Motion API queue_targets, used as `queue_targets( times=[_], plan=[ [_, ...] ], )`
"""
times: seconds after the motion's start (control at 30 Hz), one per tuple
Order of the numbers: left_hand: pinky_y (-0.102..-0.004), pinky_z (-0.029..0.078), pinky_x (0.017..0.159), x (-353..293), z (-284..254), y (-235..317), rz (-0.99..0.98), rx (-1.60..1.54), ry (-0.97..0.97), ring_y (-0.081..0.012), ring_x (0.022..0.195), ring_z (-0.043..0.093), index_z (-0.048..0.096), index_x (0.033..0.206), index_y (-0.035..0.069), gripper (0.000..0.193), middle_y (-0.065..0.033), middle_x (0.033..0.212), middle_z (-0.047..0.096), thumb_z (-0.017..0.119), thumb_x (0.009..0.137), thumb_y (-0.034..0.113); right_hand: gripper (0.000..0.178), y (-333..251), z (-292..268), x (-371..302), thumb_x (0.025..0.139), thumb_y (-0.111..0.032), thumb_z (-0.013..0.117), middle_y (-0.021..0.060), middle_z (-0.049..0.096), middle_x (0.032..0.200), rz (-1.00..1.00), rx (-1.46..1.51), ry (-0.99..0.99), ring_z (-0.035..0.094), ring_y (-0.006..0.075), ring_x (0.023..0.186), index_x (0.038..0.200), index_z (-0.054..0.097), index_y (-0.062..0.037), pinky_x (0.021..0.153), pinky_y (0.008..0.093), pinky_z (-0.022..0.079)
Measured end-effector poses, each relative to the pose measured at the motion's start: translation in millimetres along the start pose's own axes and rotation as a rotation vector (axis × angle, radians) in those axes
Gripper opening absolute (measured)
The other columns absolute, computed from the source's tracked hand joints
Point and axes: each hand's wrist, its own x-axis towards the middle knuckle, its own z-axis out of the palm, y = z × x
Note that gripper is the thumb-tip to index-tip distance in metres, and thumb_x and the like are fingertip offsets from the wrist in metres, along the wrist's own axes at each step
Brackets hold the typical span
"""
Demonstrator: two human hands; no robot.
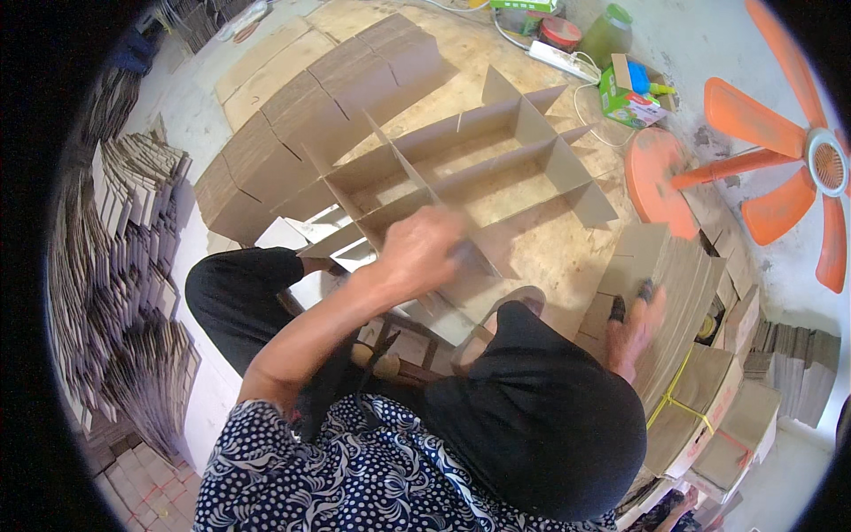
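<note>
A divider grid (pixel 483 146) of crossed brown cardboard strips stands on the wooden board before me. Over its near side is my left hand (pixel 421 253), curled closed and partly smeared by motion. A cardboard strip (pixel 403 164) runs past it, but what the fingers hold, if anything, is hidden. To the right, my right hand (pixel 636 324) rests with fingers stretched out on a stack of cardboard strips (pixel 683 284). Black covers wrap two of its fingertips. At the far left of the board, a long row of slotted cardboard strips (pixel 310 106) stands packed together.
An orange fan (pixel 780 168) stands right of the board. Near its base are a green box (pixel 631 97), a white power strip (pixel 560 58) and a green-lidded jar (pixel 607 35). Piled cardboard (pixel 133 293) lines the left; yellow-strapped cardboard (pixel 700 381) lies lower right.
</note>
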Motion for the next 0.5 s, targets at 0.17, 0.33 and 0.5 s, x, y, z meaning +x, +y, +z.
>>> queue_targets(
  times=[0.17,0.33,0.5],
  plan=[
    [-0.0484,0.048,0.072,35.4,48.7,1.0,-0.112,0.043,-0.22,-0.041,0.085,0.06,0.056,0.088,-0.001,0.016,-0.0228,0.087,0.061,0.056,0.076,0.011,0.051,42.0,2.7,-48.3,0.078,-0.003,0.064,0.0303,0.042,0.13,0.134,-0.032,-0.046,0.042,0.0422,0.121,0.125,0.046,0.0053,0.099,0.0466,0.035],
    [-0.0519,0.048,0.066,6.3,50.1,-7.6,-0.085,0.096,-0.219,-0.0426,0.076,0.061,0.054,0.082,-0.002,0.015,-0.0262,0.078,0.061,0.054,0.069,0.004,0.026,76.3,-6.0,-37.3,0.087,0.004,0.055,0.0167,0.058,0.103,0.471,0.428,0.213,0.055,0.021,0.097,0.112,0.051,0.0079,0.083,0.0325,0.047],
    [-0.0506,0.049,0.066,-11.4,51.9,-8.6,-0.108,0.105,-0.207,-0.0416,0.075,0.062,0.052,0.083,-0.001,0.015,-0.024,0.074,0.061,0.054,0.07,0.006,0.025,27.3,-30.7,9.3,0.089,-0.004,0.058,0.0135,0.059,0.098,0.194,0.531,0.278,0.055,0.0179,0.092,0.112,0.052,0.0049,0.079,0.0293,0.047]
  ],
)
